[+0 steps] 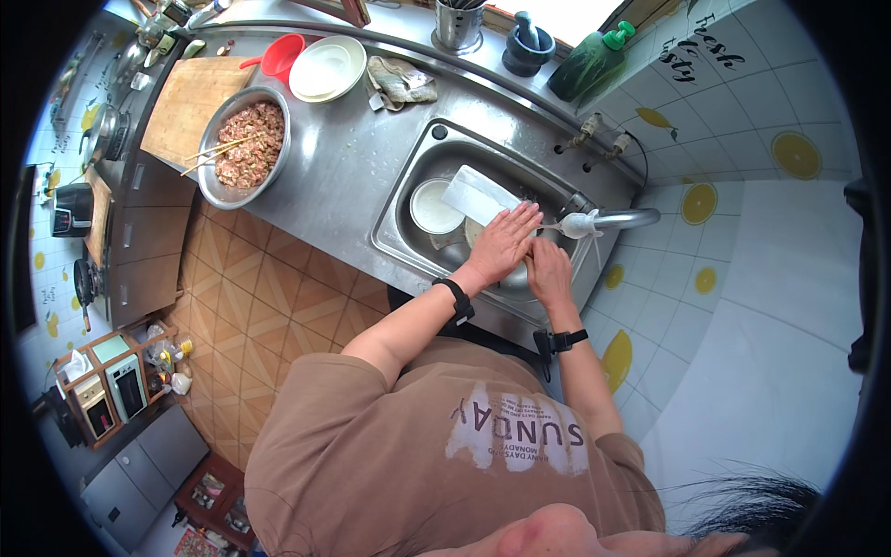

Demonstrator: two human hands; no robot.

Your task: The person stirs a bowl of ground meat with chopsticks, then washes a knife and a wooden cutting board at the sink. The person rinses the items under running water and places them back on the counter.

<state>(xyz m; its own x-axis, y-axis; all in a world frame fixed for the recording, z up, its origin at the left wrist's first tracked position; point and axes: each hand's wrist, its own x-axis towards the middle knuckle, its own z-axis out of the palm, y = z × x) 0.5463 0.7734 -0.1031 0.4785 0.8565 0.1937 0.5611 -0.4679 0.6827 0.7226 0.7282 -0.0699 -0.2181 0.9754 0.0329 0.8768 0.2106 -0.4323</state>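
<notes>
A wide cleaver blade (480, 196) is tilted over the stainless steel sink (433, 154). My left hand (507, 240) lies flat across the blade with its fingers stretched out. Curled close beside it, my right hand (548, 270) grips the cleaver's handle end, which the fingers mostly hide. A thin stream of water runs from the faucet (616, 218) towards my hands. Below the blade, a white bowl (433, 212) sits in the sink. Another round dish beside it is largely covered by the blade and my left hand.
Left of the sink stand a metal bowl (280, 157) of minced meat with chopsticks, a wooden cutting board (174, 115), a red ladle (284, 59), stacked plates (327, 69) and a cloth (400, 82). A mortar (527, 54) and green pump bottle (592, 66) line the back ledge.
</notes>
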